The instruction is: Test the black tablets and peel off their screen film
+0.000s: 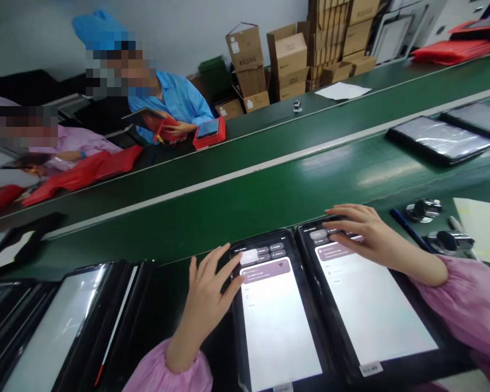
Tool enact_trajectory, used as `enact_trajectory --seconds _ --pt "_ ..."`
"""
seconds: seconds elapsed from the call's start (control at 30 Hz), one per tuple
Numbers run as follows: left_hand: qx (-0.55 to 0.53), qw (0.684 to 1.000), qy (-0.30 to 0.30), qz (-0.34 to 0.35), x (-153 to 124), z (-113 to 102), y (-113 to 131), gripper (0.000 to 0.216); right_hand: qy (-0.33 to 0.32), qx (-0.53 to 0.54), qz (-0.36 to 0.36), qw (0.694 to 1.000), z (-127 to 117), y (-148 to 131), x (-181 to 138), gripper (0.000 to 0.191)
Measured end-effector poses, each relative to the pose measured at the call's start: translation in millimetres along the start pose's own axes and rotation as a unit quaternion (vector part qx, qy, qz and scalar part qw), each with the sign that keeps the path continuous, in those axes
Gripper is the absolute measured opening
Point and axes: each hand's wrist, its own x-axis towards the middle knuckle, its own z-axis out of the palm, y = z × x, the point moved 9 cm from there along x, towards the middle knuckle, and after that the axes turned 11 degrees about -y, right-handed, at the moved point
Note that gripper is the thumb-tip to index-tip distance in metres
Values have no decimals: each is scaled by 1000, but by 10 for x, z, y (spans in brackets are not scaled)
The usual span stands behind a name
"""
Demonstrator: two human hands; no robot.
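Two lit tablets lie side by side at the near edge of the green bench. My left hand (207,294) rests at the left rim of the left tablet (277,321), fingers spread, fingertips touching the top left of its screen. My right hand (361,231) lies flat over the top of the right tablet (371,305), fingers stretched out on the upper menu area. Neither hand holds anything. Both wrists wear pink sleeves.
More tablets (61,326) are stacked at the lower left and two lie on the conveyor belt (441,139) at the right. A blue pen (408,231), metal stamps (424,209) and paper (479,226) sit right of my hand. Two co-workers (171,103) handle red cases opposite. Cardboard boxes (286,54) stand behind.
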Motion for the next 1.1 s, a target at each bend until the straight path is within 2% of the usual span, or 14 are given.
enact_trajectory --seconds 0.07,0.17,0.27,0.33,0.43,0.53,0.63,0.77,0.93,1.1 --pt "-38 999 10 -29 -141 -47 -70 39 74 92 82 990 -136 276 -228 29" --pt "-82 996 22 -35 -235 -100 -72 38 130 265 223 929 -89 727 -556 41" --pt "-85 996 21 11 -69 -106 98 38 125 407 288 858 139 944 -624 62" --pt "-74 997 -1 33 133 -57 237 38 102 453 292 836 260 956 -544 68" --pt "-45 996 -50 50 398 54 424 39 70 467 277 837 329 895 -425 65" --pt "-29 994 -85 64 492 147 561 40 69 462 259 846 318 870 -403 57" --pt "-18 993 -88 76 438 174 627 41 72 467 243 847 331 894 -419 54" --pt "7 995 -60 77 308 115 625 41 57 480 228 845 387 911 -428 51" --pt "33 994 -63 78 263 139 607 42 26 467 194 862 393 832 -416 63" --pt "45 994 -61 76 254 147 633 42 25 486 193 852 409 813 -436 66"
